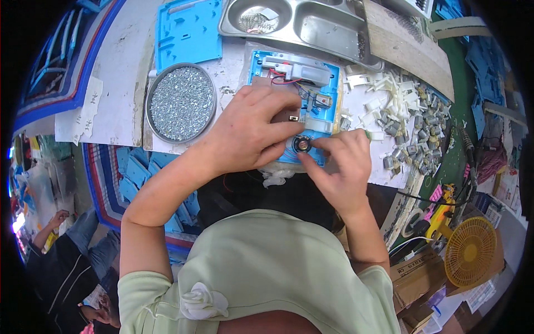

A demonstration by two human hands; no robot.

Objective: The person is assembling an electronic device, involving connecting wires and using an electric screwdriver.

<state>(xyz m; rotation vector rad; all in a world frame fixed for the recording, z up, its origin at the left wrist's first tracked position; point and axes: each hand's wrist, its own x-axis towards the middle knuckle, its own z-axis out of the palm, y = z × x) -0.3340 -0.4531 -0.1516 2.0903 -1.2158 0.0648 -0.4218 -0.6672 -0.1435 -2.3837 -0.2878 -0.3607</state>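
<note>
Left hand: your left hand point(253, 131) lay flat, fingers spread, pressing down on the blue plastic housing point(295, 89) and covering its left part.
Right hand: your right hand point(339, 161) pinched narrow, its fingertips point(311, 149) at the small round speaker point(302, 145) seated at the housing's near edge.
Housing: it sat on the white worktop point(122, 100), just in front of you, with a grey motor block point(295, 65) and red wires in its far end.
Left of it: a round tin of screws point(181, 103), near your left wrist.
Right of it: a heap of white clips and small grey motors point(409, 122).
Beyond: a steel compartment tray point(311, 25).
</note>
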